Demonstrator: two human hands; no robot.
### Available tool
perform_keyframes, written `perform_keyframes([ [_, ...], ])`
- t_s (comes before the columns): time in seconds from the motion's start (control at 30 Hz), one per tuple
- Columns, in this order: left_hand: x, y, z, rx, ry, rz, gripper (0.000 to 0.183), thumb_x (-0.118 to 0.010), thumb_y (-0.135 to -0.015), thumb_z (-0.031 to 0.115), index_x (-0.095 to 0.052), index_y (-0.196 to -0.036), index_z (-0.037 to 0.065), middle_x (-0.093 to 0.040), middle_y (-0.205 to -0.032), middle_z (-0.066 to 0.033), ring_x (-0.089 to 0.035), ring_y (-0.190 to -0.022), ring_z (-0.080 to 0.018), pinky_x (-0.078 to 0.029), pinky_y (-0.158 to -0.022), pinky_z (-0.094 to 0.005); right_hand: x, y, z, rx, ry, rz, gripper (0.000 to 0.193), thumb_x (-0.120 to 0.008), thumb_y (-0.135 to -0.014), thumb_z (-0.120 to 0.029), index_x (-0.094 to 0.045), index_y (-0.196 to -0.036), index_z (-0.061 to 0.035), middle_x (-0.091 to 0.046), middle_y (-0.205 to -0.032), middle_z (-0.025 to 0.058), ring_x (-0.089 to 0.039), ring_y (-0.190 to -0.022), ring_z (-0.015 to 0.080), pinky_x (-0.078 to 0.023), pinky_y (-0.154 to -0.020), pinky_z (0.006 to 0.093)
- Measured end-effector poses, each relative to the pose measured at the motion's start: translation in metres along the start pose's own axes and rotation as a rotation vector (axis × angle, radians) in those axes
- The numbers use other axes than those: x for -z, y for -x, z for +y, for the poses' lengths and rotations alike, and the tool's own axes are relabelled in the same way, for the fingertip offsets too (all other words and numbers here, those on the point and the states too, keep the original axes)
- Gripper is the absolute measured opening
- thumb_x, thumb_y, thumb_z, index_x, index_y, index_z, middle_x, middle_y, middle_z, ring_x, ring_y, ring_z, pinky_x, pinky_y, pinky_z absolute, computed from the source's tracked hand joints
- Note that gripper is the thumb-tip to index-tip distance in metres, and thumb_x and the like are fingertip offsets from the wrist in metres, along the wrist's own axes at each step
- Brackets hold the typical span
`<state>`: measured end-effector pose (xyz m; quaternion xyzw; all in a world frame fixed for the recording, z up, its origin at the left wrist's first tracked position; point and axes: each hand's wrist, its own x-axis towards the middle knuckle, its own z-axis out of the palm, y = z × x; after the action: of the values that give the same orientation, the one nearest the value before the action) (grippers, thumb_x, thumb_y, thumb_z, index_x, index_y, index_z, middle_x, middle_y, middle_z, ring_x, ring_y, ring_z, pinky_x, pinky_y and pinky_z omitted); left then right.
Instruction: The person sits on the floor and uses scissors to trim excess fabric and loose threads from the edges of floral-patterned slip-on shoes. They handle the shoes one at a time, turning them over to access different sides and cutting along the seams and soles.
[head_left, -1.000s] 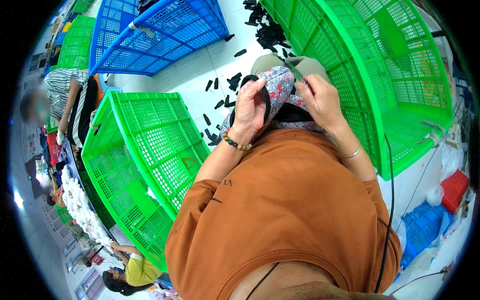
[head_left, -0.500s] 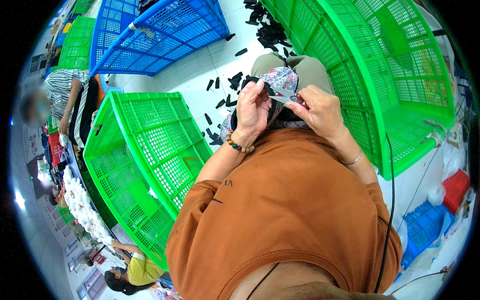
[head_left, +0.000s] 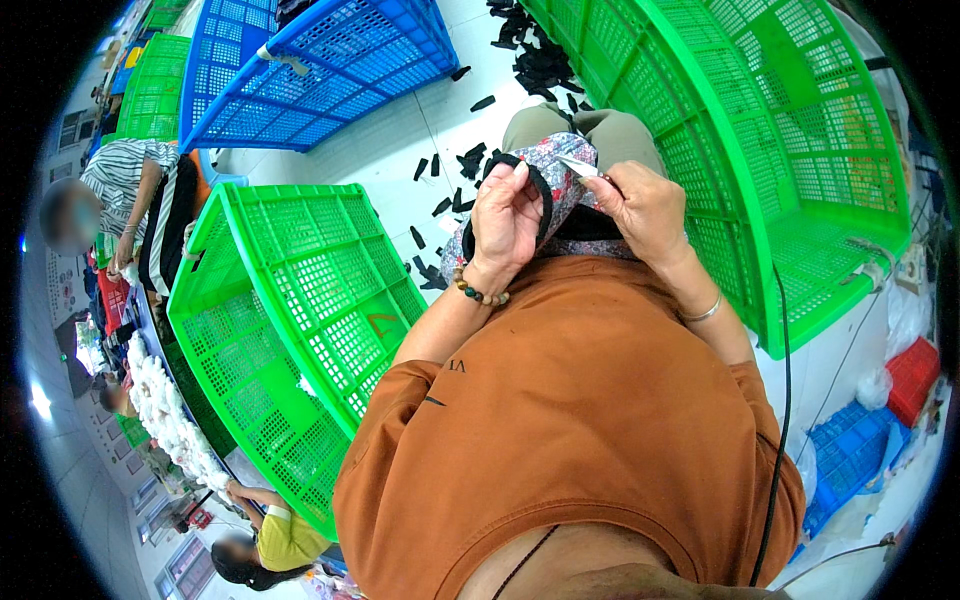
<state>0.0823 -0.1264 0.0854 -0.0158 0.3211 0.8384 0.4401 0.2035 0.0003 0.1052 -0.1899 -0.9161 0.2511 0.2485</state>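
Note:
My left hand [head_left: 503, 215] pinches a loop of black fabric [head_left: 541, 195] between thumb and fingers, and the loop hangs open toward the right. My right hand [head_left: 645, 212] is closed around small scissors [head_left: 577, 167]. Their pale blades point up and left, a short way from the black fabric, and most of the handle is hidden in my palm. Beneath both hands a grey floral cloth [head_left: 570, 150] lies over my lap.
Green crates stand on my left [head_left: 330, 290] and right [head_left: 690, 170], with a blue crate [head_left: 330, 80] ahead. Black fabric pieces [head_left: 540, 65] lie scattered on the floor. To the left, a person in stripes [head_left: 130, 190] and one in yellow [head_left: 285, 540] are beside white items [head_left: 165, 410].
My right hand has drawn the scissors away from the black fabric, slightly right and up. Their blades, spread before, now look together. The fabric loop shows wider in my left hand.

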Motion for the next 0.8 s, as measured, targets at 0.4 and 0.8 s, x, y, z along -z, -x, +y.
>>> perform_keyframes([
  [0.4,0.011,-0.006,-0.001,0.021,0.056,0.02,0.015,-0.051,-0.089,0.006,-0.05,-0.075,0.007,-0.06,-0.086,-0.0054,-0.058,-0.084,-0.0137,-0.048,-0.083,-0.0292,-0.013,0.008,-0.003,0.107,-0.08,0.018,0.037,-0.062,-0.082,-0.04,-0.055,-0.071,-0.0053,-0.05,-0.064,0.0097,-0.052,-0.054,0.0276,-0.04,-0.048,0.0358],
  [0.8,0.009,-0.003,0.0,0.04,0.08,0.001,0.012,-0.05,-0.09,0.007,-0.051,-0.078,0.008,-0.06,-0.088,-0.0053,-0.057,-0.085,-0.0149,-0.047,-0.082,-0.0306,-0.016,0.01,-0.001,-0.004,-0.142,0.023,0.035,-0.063,-0.081,-0.039,-0.056,-0.069,-0.0069,-0.053,-0.063,0.0088,-0.055,-0.054,0.0272,-0.041,-0.045,0.0361],
])
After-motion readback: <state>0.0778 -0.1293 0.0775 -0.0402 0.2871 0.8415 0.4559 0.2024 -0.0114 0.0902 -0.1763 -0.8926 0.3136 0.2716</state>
